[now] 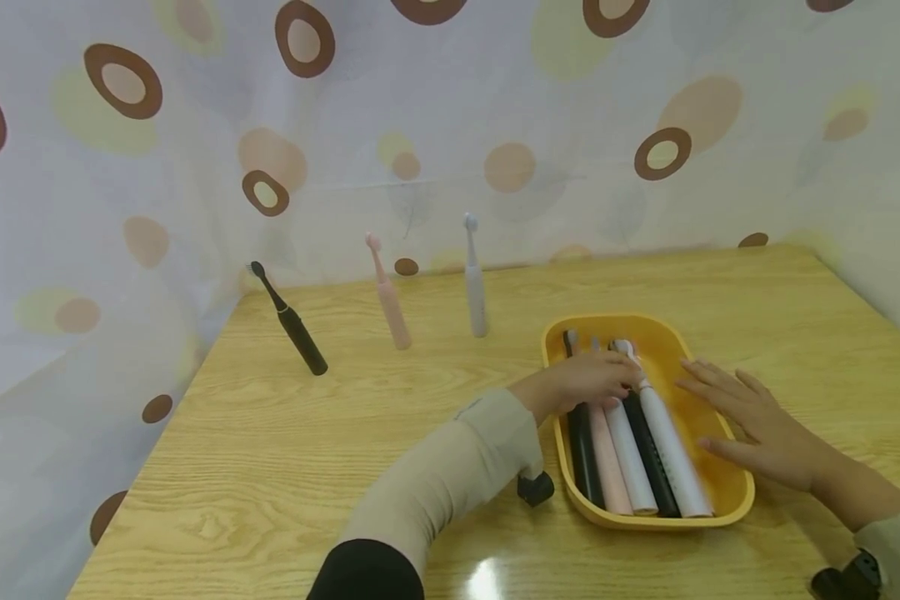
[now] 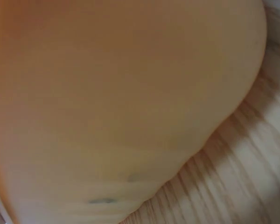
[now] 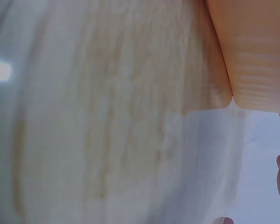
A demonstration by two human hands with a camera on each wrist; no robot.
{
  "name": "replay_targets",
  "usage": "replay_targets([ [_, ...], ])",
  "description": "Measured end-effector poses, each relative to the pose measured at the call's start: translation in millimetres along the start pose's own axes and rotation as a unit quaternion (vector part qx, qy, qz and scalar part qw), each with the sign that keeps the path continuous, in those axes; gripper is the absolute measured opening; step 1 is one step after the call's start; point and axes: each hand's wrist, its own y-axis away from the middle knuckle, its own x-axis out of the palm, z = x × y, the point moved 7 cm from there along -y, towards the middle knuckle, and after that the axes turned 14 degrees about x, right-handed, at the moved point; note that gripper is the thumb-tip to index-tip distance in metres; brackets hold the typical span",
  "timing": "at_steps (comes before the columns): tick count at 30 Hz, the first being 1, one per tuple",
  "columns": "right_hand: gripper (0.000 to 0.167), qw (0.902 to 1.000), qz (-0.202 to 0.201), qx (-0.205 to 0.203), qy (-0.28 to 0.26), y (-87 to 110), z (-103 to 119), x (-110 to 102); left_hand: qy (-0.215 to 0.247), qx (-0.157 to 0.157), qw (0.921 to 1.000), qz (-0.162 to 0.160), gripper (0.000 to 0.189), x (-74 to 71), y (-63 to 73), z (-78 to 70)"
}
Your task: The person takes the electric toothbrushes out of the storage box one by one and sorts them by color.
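A yellow tray (image 1: 708, 425) holds several electric toothbrushes side by side: a black one (image 1: 587, 462), a pink one (image 1: 610, 467), a white one (image 1: 632, 458), another black one (image 1: 651, 458) and a larger white one (image 1: 675, 450) at the right. My left hand (image 1: 588, 382) reaches across them, fingers curled at the neck of the larger white toothbrush; its exact grip is partly hidden. Fingers spread, my right hand (image 1: 765, 425) is at the tray's right rim, holding nothing. In the left wrist view, my left hand's skin (image 2: 121, 102) fills most of the picture.
Behind and left of the tray, a black toothbrush (image 1: 300, 337), a pink toothbrush (image 1: 392, 308) and a white toothbrush (image 1: 475, 296) stand upright on the wooden table (image 1: 270, 467). A patterned cloth (image 1: 435, 108) hangs behind the table.
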Motion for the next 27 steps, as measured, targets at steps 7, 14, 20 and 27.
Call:
replay_targets([
  [7, 0.059, 0.9998, 0.008, 0.013, -0.016, -0.8, 0.4, 3.3, -0.012, -0.016, 0.9997, -0.011, 0.042, -1.6, -10.2, 7.1],
  [14, 0.058, 0.9999, -0.003, 0.008, -0.008, -1.1, 1.3, 1.2, -0.042, -0.02, 0.9989, -0.003, 0.041, 0.3, -14.0, 5.6],
  [20, 0.057, 0.9999, -0.008, -0.001, -0.009, -1.4, 0.7, -0.2, -0.09, -0.025, 0.9953, 0.028, 0.041, 5.3, -18.4, 2.5],
  [27, 0.057, 0.9999, -0.006, 0.002, -0.011, -2.5, -0.6, 2.3, -0.07, -0.022, 0.9973, -0.003, 0.039, 3.1, -15.3, 3.0],
])
